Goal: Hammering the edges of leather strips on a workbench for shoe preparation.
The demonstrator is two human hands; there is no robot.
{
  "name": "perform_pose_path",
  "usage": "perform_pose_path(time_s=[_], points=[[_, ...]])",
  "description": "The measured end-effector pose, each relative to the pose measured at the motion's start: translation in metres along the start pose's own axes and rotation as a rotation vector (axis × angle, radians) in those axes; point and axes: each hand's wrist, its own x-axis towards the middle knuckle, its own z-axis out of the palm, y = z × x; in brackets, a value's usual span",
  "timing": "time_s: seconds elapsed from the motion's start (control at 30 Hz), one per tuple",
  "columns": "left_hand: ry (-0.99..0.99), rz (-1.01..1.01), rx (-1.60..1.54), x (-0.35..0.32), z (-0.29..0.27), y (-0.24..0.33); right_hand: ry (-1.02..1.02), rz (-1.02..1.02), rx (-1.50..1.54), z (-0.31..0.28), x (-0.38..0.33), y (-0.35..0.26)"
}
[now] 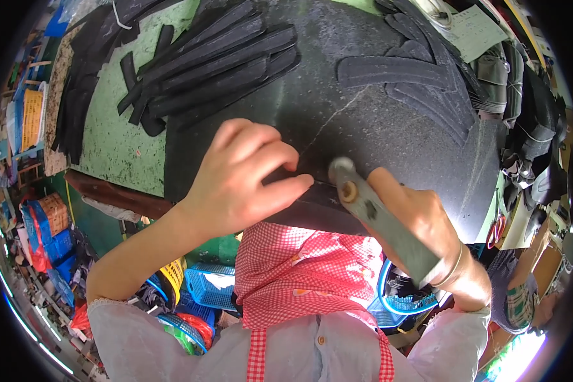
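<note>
My right hand (420,216) is closed around a hammer, its handle mostly hidden below the head. The long grey metal hammer head (388,229) shows from above, with the round wooden handle end in its eye; its rounded striking end is close over the black work surface. Just to the left, my left hand (242,172) rests at the near edge of the surface with fingers curled and thumb toward the index finger. Whatever lies under those fingertips is dark and cannot be made out against the black mat (426,134).
Black stitched strips (216,70) lie in a pile at the back left, and curved dark pieces (420,76) at the back right. Bundled dark pieces (490,83) and red-handled scissors (496,230) are at the right edge. Blue baskets (210,286) stand below the bench.
</note>
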Motion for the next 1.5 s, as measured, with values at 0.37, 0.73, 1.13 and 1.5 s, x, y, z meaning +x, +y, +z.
perform_pose_path(time_s=[0.37, 0.73, 1.13, 1.5], points=[[-0.002, -0.120, -0.037, -0.014, -0.012, -0.005, -0.090, -0.008, 0.006, 0.016, 0.015, -0.006], [0.034, -0.262, -0.089, -0.026, -0.021, -0.013, -0.097, -0.030, 0.089, 0.014, 0.034, -0.017], [0.085, -0.185, 0.063, -0.039, -0.022, -0.006, -0.017, -0.042, -0.019, 0.016, 0.044, -0.025], [0.146, -0.254, 0.152, -0.053, -0.018, 0.004, -0.037, -0.082, 0.101, 0.025, 0.051, -0.032]])
